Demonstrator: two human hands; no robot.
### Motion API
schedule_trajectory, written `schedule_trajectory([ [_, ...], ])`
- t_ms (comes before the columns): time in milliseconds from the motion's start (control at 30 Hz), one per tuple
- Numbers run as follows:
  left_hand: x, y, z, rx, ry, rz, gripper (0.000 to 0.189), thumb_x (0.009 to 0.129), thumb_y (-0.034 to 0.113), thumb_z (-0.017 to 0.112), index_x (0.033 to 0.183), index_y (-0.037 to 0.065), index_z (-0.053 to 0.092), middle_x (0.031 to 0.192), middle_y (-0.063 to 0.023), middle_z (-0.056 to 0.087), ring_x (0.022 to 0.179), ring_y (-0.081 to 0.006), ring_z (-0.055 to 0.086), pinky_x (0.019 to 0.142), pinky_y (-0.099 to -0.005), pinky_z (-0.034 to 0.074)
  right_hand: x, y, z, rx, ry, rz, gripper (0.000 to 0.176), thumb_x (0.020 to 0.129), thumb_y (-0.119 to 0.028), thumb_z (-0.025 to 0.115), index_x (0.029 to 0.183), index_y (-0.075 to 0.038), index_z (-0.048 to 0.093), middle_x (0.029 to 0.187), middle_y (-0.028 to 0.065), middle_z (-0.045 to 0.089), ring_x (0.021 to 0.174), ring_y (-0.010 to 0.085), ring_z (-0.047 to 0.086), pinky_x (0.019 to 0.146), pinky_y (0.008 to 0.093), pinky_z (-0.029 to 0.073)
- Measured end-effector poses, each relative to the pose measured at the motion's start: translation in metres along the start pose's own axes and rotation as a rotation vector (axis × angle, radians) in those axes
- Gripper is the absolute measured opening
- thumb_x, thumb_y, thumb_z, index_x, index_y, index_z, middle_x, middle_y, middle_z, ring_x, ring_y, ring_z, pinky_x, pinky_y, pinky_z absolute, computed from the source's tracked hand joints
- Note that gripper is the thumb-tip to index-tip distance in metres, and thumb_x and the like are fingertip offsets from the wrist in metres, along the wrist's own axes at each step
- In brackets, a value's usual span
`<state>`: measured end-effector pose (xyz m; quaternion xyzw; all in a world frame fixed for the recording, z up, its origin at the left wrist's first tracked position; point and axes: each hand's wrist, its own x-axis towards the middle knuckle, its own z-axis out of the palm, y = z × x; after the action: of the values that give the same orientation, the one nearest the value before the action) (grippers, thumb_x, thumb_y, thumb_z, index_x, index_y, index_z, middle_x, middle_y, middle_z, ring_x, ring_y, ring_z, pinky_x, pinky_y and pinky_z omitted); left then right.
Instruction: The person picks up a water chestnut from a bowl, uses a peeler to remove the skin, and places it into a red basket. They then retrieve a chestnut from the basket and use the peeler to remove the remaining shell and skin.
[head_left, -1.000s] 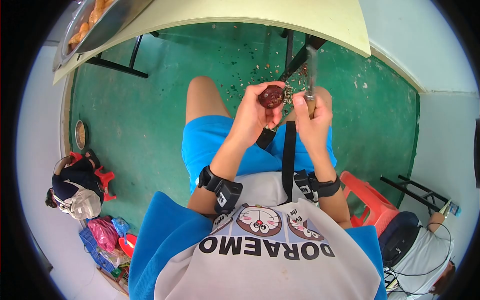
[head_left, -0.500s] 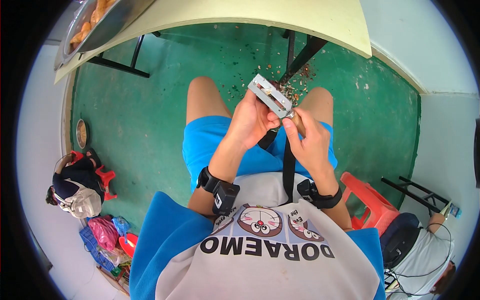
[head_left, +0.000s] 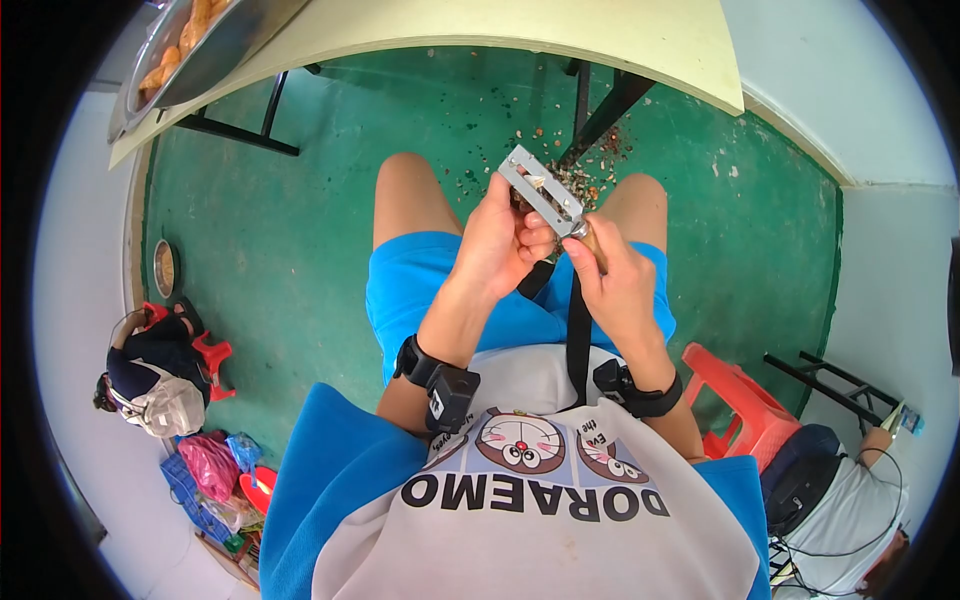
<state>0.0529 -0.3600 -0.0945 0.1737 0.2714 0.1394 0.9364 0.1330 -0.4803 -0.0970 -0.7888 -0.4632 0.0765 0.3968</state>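
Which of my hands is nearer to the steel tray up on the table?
Left. The left hand is below and right of the steel tray; the right hand, gripping the peeler, is farther right.

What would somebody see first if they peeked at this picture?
The shiny metal peeler in the middle, above the knees. The right hand has its wooden handle in a grip, and the left hand curls up against the blade, hiding what it holds. Just beyond, small scraps speckle the green floor by a black table leg.
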Motion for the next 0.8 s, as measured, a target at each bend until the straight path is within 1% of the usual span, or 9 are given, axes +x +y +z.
schedule_trajectory([
  [300,0.002,0.0,0.004,-0.06,0.006,-0.045,0.029,0.086,0.034,0.033,0.076,0.009,0.045,0.051,0.0047,0.03,0.041,-0.0045,0.022,0.034,-0.0187,0.016,0.0,-0.003,0.005,0.119,0.018,0.146,0.025,0.081,-0.026,0.055,0.092,-0.003,0.051,0.061,0.0132,0.055,0.049,0.0251,0.054,0.042,0.0317,0.039],
  [333,0.004,0.001,-0.001,-0.052,-0.096,-0.051,0.029,0.087,0.033,0.033,0.075,0.009,0.044,0.053,0.0037,0.032,0.042,-0.0043,0.024,0.035,-0.0186,0.017,0.002,-0.004,0.004,0.117,0.02,0.146,0.025,0.081,-0.026,0.055,0.092,-0.003,0.051,0.061,0.0132,0.055,0.049,0.0251,0.054,0.042,0.0317,0.039],
  [400,0.0,0.0,0.003,-0.042,-0.198,-0.056,0.029,0.087,0.033,0.033,0.074,0.008,0.043,0.054,0.0028,0.034,0.042,-0.0041,0.026,0.036,-0.0186,0.019,0.01,-0.005,-0.003,0.146,-0.037,0.467,0.023,0.082,-0.023,0.054,0.09,-0.002,0.051,0.06,0.0132,0.054,0.048,0.0233,0.053,0.043,0.0301,0.039],
  [433,-0.007,-0.005,0.015,0.028,-0.078,-0.019,0.029,0.087,0.033,0.033,0.074,0.009,0.043,0.054,0.0029,0.035,0.043,-0.0042,0.026,0.036,-0.0188,0.019,0.014,0.001,-0.005,0.181,0.111,0.338,0.022,0.083,-0.022,0.053,0.089,-0.001,0.051,0.057,0.0122,0.052,0.045,0.0185,0.049,0.042,0.0284,0.037],
  [467,-0.009,-0.009,0.024,0.098,0.043,0.023,0.028,0.087,0.032,0.034,0.074,0.009,0.043,0.054,0.003,0.035,0.043,-0.0044,0.027,0.036,-0.019,0.02,0.013,0.002,-0.005,0.183,0.109,0.334,0.022,0.083,-0.022,0.053,0.089,-0.001,0.051,0.057,0.0122,0.052,0.045,0.0185,0.049,0.042,0.0284,0.037],
  [533,-0.005,-0.009,0.018,0.112,0.096,0.019,0.026,0.086,0.032,0.035,0.076,0.01,0.043,0.053,0.0028,0.035,0.044,-0.0051,0.03,0.037,-0.0196,0.022,0.009,-0.001,-0.005,0.139,0.183,0.133,0.022,0.083,-0.022,0.054,0.09,-0.001,0.052,0.053,0.0085,0.049,0.044,0.0121,0.044,0.042,0.0266,0.036],
  [567,0.0,-0.008,0.008,0.004,0.006,-0.006,0.026,0.086,0.034,0.035,0.082,0.01,0.045,0.054,0.002,0.034,0.044,-0.006,0.029,0.037,-0.0196,0.022,0.008,-0.005,-0.01,0.203,0.145,0.319,0.023,0.082,-0.023,0.054,0.09,-0.001,0.053,0.053,0.0047,0.047,0.045,0.0072,0.041,0.041,0.0245,0.034],
  [667,0.003,-0.004,0.004,-0.128,-0.094,-0.028,0.031,0.087,0.037,0.034,0.088,0.01,0.048,0.055,0.0012,0.033,0.045,-0.0078,0.029,0.037,-0.0194,0.024,0.007,0.009,-0.008,0.279,0.177,0.383,0.024,0.082,-0.024,0.055,0.089,-0.001,0.054,0.052,0.0025,0.046,0.046,0.0058,0.042,0.041,0.0233,0.034],
  [800,0.004,0.004,0.01,-0.191,-0.051,-0.084,0.034,0.086,0.041,0.032,0.082,0.011,0.048,0.052,0.0026,0.032,0.044,-0.0075,0.03,0.036,-0.0195,0.023,0.005,0.0,-0.008,0.197,0.099,0.279,0.025,0.082,-0.024,0.054,0.093,-0.002,0.052,0.053,0.0056,0.049,0.044,0.01,0.045,0.041,0.025,0.035],
])
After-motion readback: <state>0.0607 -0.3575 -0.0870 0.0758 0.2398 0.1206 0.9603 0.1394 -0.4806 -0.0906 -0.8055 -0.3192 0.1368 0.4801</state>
